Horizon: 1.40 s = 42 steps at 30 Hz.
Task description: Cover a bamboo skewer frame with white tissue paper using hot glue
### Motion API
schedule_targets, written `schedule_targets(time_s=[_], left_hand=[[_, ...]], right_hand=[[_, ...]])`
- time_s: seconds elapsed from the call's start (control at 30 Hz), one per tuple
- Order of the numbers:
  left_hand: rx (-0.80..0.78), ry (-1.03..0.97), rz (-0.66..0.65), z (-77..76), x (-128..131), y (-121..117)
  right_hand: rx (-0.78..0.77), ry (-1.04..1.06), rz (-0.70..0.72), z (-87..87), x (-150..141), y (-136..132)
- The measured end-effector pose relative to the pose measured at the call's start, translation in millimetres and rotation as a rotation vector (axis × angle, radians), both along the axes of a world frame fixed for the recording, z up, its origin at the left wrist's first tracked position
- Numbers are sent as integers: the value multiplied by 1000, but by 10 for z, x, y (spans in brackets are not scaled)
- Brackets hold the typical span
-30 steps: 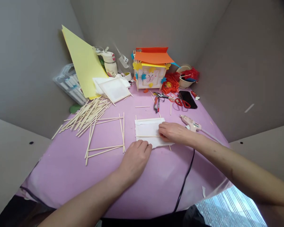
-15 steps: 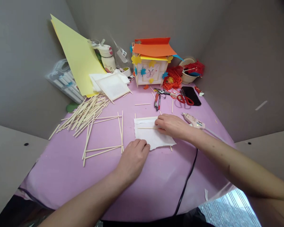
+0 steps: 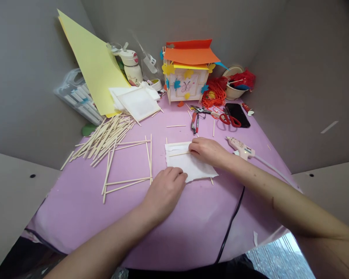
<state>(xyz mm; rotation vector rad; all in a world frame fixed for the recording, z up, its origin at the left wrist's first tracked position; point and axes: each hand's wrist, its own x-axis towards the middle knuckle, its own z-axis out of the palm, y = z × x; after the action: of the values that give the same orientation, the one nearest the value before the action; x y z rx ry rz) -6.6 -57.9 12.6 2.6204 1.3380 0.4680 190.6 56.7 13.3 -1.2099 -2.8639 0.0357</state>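
Observation:
In front of me on the table lies a white sheet [image 3: 196, 168], paper or thin cloth, over a frame of thin wooden sticks. Curled fingers of my left hand [image 3: 165, 190] press on its near left edge; the fingertips are hidden. My right hand [image 3: 206, 150] is closed on the end of a thin wooden stick [image 3: 177, 154], which lies across the upper part of the sheet. To the left, several more sticks form a bare square frame [image 3: 150, 159].
A pile of sticks [image 3: 110, 135] lies at the left, near white panels [image 3: 141, 104] and yellow paper [image 3: 90, 62]. A decorated little house [image 3: 186, 83] stands at the back. Right are pliers [image 3: 194, 123], scissors [image 3: 229, 119], a phone [image 3: 240, 114], a glue gun [image 3: 240, 147] and a black cable [image 3: 231, 224].
My right hand has moved the stick away from me, up the sheet toward its far edge. My left hand stays at the near left edge. The camera view has shifted slightly.

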Motion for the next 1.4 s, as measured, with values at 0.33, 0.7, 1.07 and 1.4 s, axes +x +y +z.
schedule_targets(time_s=[0.33, 0.7, 1.07, 1.4], left_hand=[[-134, 170, -28, 76, 132, 1508], [-153, 74, 13, -117, 120, 1503], [-176, 37, -5, -164, 106, 1545], [-149, 21, -22, -188, 92, 1530]], right_hand=[[-51, 101, 0, -47, -79, -2], [-105, 69, 24, -55, -69, 8], [-108, -69, 60, 74, -111, -109], [-86, 56, 93, 135, -9, -137]])
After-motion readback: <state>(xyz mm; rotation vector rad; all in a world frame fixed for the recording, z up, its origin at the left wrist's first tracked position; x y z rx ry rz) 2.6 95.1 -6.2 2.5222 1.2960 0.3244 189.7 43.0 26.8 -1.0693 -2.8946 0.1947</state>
